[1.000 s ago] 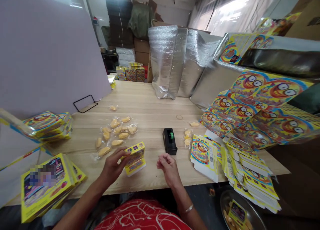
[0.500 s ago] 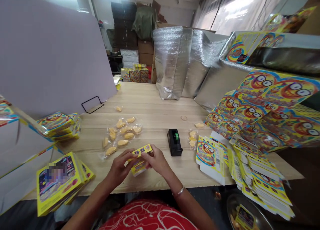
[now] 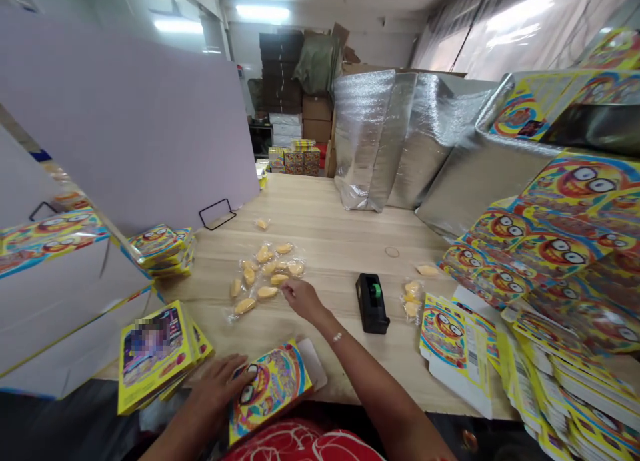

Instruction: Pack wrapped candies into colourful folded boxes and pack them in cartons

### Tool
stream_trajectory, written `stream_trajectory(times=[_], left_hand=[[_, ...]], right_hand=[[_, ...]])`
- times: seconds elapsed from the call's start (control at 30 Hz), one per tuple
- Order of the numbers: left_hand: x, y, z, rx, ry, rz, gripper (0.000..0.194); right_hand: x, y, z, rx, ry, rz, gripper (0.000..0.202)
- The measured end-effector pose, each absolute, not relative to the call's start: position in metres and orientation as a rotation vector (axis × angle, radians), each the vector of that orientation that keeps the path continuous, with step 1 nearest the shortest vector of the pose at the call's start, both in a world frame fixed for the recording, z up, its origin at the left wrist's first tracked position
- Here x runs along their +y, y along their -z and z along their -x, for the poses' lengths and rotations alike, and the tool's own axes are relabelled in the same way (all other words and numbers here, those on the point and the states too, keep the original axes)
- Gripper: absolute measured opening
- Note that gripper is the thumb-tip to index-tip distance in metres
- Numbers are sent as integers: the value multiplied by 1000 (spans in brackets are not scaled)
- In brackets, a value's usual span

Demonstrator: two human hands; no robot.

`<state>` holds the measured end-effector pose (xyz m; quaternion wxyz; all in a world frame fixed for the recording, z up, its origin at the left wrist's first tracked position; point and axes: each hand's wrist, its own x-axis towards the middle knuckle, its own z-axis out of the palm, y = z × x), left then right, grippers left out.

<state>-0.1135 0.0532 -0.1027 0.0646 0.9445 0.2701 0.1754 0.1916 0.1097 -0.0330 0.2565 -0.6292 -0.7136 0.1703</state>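
While the left hand [image 3: 213, 391] rests on a yellow cartoon-printed carton [image 3: 275, 387] at the near edge of the wooden table [image 3: 330, 237], the right hand [image 3: 305, 301] has moved away from it to a cluster of individually wrapped yellow snack pieces [image 3: 267, 291]. The carton, upright between both hands a moment ago, now lies with its cartoon face up and a pale end flap [image 3: 313, 364] sticking out to the right. That leaves the left hand alone in contact with it. The left fingers reach over its left side; how firmly they press cannot be told. The right fingers are curled together at the cluster's right side; whether they pinch a packet is unclear. To the left sits a pile of finished-looking yellow boxes [image 3: 155, 354]; to the right, flattened cartons [image 3: 453, 334]. Beyond the right forearm stands a black tape dispenser [image 3: 371, 307]. Farther back, silver foil bags [image 3: 365, 141] line the table.
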Motion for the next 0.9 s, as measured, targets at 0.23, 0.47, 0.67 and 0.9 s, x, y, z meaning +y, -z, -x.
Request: stream_trajectory(times=[0.23,0.47,0.67,0.9], left_hand=[[34,90,90,863,-389,-2660,65],[79,109,79,914,-399,-2646,64],[99,128,71,910,-602,-2605,61],[94,125,66,884,-655,-2509,51]], right_hand=[[135,79,-160,-2007,-396,1630,18],[44,101,-234,-1714,-302,1788,14],[-25,105,-242,-1881,-156,1709,22],[-13,80,-241,-2512,-120,1591,27]])
